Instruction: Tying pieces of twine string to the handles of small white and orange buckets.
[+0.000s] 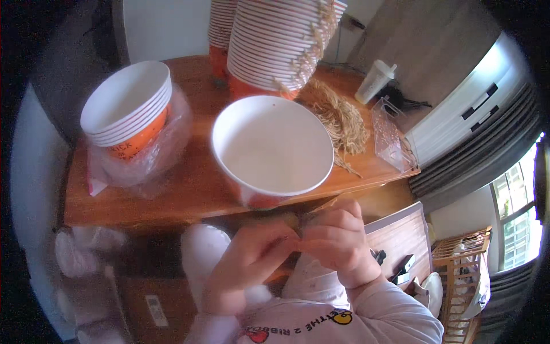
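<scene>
My left hand and my right hand meet over my lap, just in front of the table's front edge. The fingers of both are curled in and pinched together at the tips. Whatever they hold, if anything, is too small or hidden to name. Right beyond them stands a large white paper bucket with an orange lower part, its mouth facing up. Behind it, to the right, lies a bundle of tan twine. More twine hangs over the side of a tall stack of nested paper buckets.
At the left, a shorter stack of orange and white buckets sits in a clear plastic bag. A clear plastic box and a lidded drink cup stand at the right of the wooden table. A wooden rack is farther right.
</scene>
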Demonstrator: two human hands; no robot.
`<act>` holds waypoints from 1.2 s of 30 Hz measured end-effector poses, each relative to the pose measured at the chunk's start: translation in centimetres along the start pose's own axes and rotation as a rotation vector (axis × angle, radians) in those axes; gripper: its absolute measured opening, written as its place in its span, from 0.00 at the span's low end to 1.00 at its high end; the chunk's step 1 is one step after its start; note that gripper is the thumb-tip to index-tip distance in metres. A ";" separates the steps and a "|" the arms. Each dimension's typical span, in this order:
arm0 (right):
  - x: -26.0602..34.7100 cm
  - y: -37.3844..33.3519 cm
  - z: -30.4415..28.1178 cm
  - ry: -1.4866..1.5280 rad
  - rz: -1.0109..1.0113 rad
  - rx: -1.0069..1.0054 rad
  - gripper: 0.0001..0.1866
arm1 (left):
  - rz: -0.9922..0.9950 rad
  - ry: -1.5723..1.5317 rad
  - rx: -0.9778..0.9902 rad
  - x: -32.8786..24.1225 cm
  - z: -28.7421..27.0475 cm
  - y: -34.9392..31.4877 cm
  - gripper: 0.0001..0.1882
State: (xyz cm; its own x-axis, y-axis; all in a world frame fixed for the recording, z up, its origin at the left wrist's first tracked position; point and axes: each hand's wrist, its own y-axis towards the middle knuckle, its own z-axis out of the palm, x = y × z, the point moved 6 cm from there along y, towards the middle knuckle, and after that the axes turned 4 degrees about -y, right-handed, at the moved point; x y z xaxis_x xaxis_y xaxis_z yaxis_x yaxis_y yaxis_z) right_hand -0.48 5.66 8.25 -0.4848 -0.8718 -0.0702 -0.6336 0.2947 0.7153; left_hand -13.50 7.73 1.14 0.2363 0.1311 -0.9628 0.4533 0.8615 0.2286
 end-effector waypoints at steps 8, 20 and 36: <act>-1.0 0.9 1.3 0.307 0.156 0.027 0.20 | 0.058 0.000 -0.097 0.1 -0.5 -0.8 0.08; -2.8 -1.2 1.0 0.420 0.488 -0.284 0.17 | 0.297 0.435 -0.613 -0.2 -2.3 -1.0 0.03; -1.8 1.5 -0.1 -0.020 0.320 -0.216 0.16 | 0.315 0.502 -0.732 -0.7 -1.7 0.4 0.06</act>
State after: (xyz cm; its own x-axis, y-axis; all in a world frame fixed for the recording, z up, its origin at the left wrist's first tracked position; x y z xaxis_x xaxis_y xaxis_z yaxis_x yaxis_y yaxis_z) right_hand -0.44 7.65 9.51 -0.6503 -0.7409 0.1681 -0.3083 0.4596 0.8329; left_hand -14.88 8.83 1.70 -0.2197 0.4600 -0.8603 -0.2618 0.8217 0.5062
